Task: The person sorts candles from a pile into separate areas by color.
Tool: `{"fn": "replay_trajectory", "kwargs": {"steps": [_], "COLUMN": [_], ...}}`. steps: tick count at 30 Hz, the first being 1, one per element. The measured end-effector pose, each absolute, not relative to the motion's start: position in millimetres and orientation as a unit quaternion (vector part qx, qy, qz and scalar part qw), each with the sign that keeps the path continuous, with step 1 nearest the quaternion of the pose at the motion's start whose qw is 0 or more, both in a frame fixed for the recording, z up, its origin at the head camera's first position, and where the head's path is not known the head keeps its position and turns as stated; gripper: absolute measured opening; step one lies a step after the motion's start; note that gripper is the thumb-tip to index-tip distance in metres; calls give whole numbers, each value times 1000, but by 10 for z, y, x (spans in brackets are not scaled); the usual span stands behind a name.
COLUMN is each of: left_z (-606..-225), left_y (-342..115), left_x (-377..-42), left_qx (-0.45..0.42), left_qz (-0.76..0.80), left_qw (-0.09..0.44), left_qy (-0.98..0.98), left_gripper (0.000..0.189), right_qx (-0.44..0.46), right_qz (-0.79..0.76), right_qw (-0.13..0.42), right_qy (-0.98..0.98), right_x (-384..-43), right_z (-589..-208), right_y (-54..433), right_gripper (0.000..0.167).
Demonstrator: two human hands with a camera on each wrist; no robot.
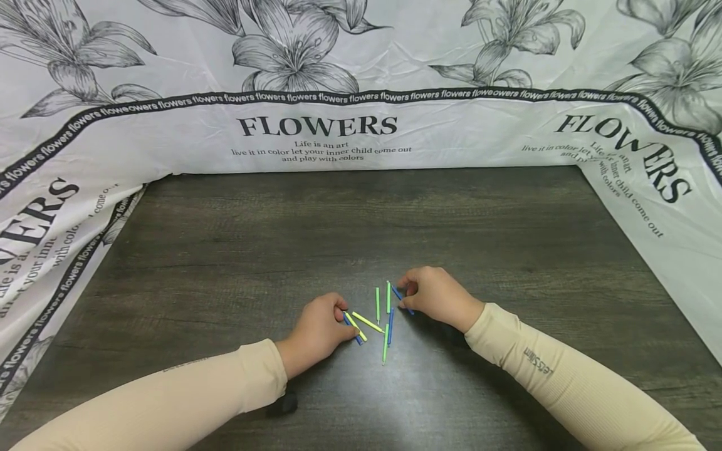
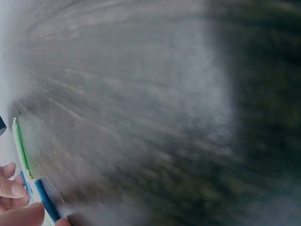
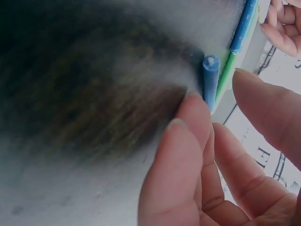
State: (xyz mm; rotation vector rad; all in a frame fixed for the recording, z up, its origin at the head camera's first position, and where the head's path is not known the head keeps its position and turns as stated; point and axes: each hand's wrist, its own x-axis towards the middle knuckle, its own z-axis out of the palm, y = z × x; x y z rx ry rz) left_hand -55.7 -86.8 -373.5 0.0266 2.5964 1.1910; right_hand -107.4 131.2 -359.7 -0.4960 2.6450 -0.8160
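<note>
My left hand (image 1: 318,327) has its thumb and fingertips around a yellow stick (image 1: 356,327) and a blue stick beside it, both thin and candle-like. The thumb partly covers them. Near my right hand (image 1: 434,294) a slanted blue stick (image 1: 397,292) lies at the fingertips. In the right wrist view, a gap shows between the thumb (image 3: 256,94) and that blue stick (image 3: 211,80), and a forefinger reaches right beside it. Between the hands lie several green sticks (image 1: 378,305), another yellow stick (image 1: 366,322) and an upright-pointing blue stick (image 1: 390,326).
The dark wood-grain table (image 1: 254,232) spreads around both hands. A white cloth (image 1: 316,141) printed with flowers and lettering borders it at the back and sides. A small black object (image 1: 283,404) sits below the left forearm.
</note>
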Motion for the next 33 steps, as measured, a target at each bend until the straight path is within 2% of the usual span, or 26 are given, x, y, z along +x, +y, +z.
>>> {"fn": "replay_trajectory", "kwargs": {"steps": [22, 33], "left_z": [-3689, -3685], "left_y": [-834, -834], "left_x": [-525, -499], "left_qx": [9, 11], "left_qz": [415, 416], "left_qw": [144, 151], "left_qy": [898, 897], "left_gripper": [36, 37], "right_qx": [-156, -166], "right_qz": [-279, -278], "right_qw": [180, 167], "right_qy": [930, 931], "right_x": [-1090, -1075], "right_z": [-3584, -3590], "right_y": [1287, 1289], "right_gripper": [20, 19]}}
